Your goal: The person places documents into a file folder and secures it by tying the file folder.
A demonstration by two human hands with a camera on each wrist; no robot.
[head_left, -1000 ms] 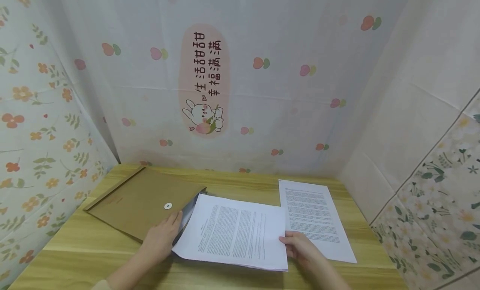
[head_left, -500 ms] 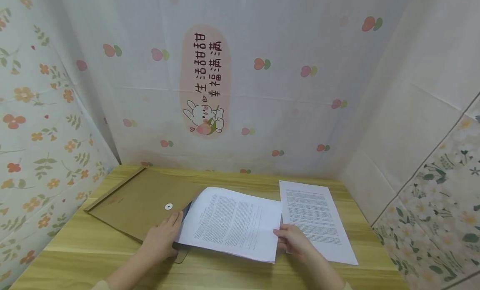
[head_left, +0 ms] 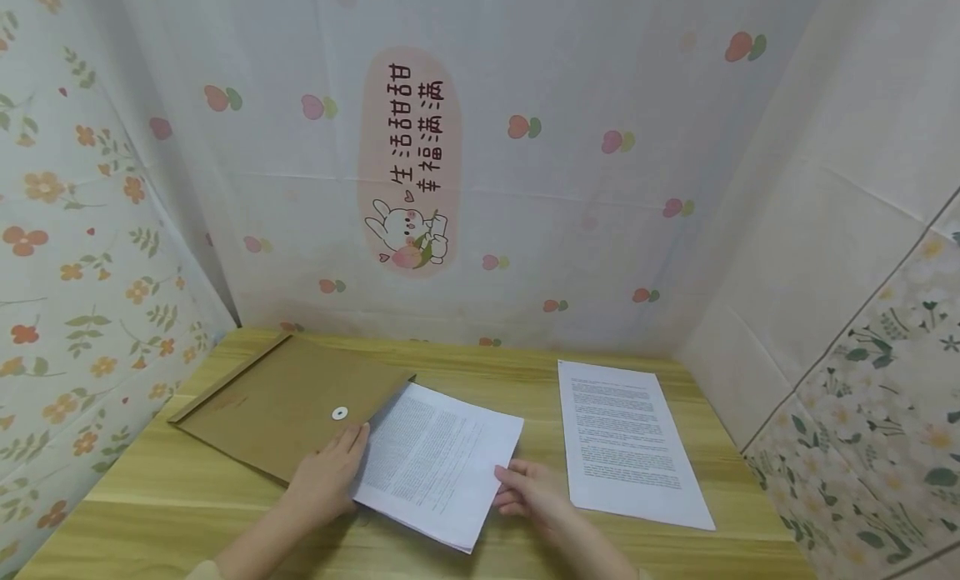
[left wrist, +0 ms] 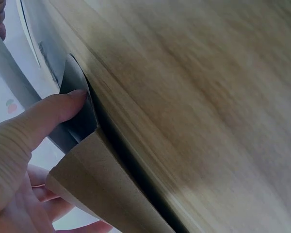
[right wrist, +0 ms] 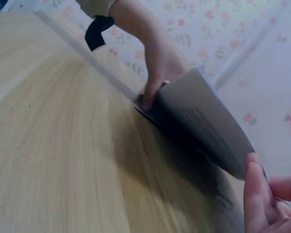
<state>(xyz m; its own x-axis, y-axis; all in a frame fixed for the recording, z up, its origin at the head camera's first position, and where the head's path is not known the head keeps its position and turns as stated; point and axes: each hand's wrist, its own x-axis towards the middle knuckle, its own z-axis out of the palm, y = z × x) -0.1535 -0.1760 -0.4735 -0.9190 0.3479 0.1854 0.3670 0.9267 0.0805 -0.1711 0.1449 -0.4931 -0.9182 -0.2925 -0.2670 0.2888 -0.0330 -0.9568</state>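
Observation:
A brown kraft document envelope point(head_left: 277, 397) with a white round button lies at the left of the table, its mouth facing right. At that mouth my left hand point(head_left: 326, 472) grips the near edge. In the left wrist view the thumb lies on the dark inner side of the flap point(left wrist: 77, 116), the other fingers on the far side of the envelope. My right hand point(head_left: 532, 492) pinches the right edge of a stack of printed papers point(head_left: 442, 455). The stack's left part is inside the envelope, hidden from view. In the right wrist view the papers point(right wrist: 203, 111) slant above the table.
Another printed sheet point(head_left: 626, 447) lies on the wooden table point(head_left: 487, 363) at the right, apart from the stack. Behind the table hangs a white patterned curtain point(head_left: 562, 230), with floral cloth point(head_left: 90, 230) on the left side.
My right hand has moved left with the papers, first lining them up at the envelope's mouth, then sliding them partly in. My left hand has stayed at the mouth.

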